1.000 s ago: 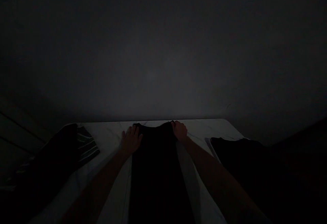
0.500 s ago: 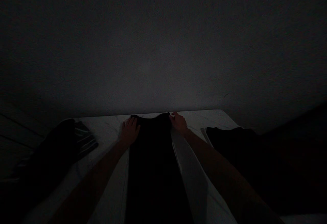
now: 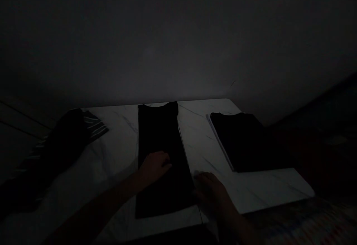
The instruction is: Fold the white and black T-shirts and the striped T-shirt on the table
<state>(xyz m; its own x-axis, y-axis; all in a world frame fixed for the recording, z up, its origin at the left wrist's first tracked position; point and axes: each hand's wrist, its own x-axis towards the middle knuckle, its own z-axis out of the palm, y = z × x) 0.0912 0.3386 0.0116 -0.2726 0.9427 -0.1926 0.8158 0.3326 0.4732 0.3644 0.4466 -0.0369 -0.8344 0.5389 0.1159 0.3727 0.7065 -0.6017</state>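
Note:
A long folded black garment (image 3: 161, 133) lies on the white marble-patterned table (image 3: 117, 137), its narrow far end close to the back edge. My left hand (image 3: 154, 166) is over the middle of the garment, fingers bent a little and the thumb apart from them; whether it presses on the cloth is hard to tell in the dark. Beside the garment's right edge, near its lower corner, is my right hand (image 3: 210, 191). It is smeared by motion, and its fingertips are too dark to make out.
On the right of the table lies a stack of folded dark clothes (image 3: 242, 140) with a pale layer along its left side. A heap of dark and striped clothes (image 3: 67, 144) lies at the left. A grey wall (image 3: 167, 51) stands behind the table.
Both hands have come back from the garment's far corners toward me. The garment's near end now shows on the table, and the view has tilted down.

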